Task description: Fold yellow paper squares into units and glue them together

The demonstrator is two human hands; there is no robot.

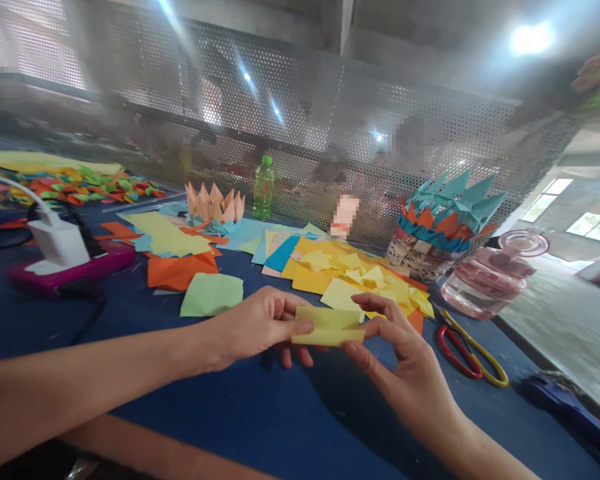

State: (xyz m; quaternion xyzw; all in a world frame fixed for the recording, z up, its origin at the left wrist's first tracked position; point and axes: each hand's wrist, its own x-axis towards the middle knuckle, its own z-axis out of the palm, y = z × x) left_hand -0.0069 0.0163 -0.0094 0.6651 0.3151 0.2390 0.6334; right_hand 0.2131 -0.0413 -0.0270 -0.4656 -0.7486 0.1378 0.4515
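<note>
Folded yellow paper (329, 326), ends pinched by left hand (255, 327), right hand (397, 350)

Folded yellow paper strip (329, 327); doubled lengthwise; held nearly level

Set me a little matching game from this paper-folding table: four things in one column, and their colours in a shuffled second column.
Things:
1. Folded paper
2. Scissors handles
3. Plastic bottle
4. Plug adapter

Colours:
A. Green
B. Pale yellow
C. Red and yellow
D. White

Pairs: 1-B, 2-C, 3-A, 4-D
</note>
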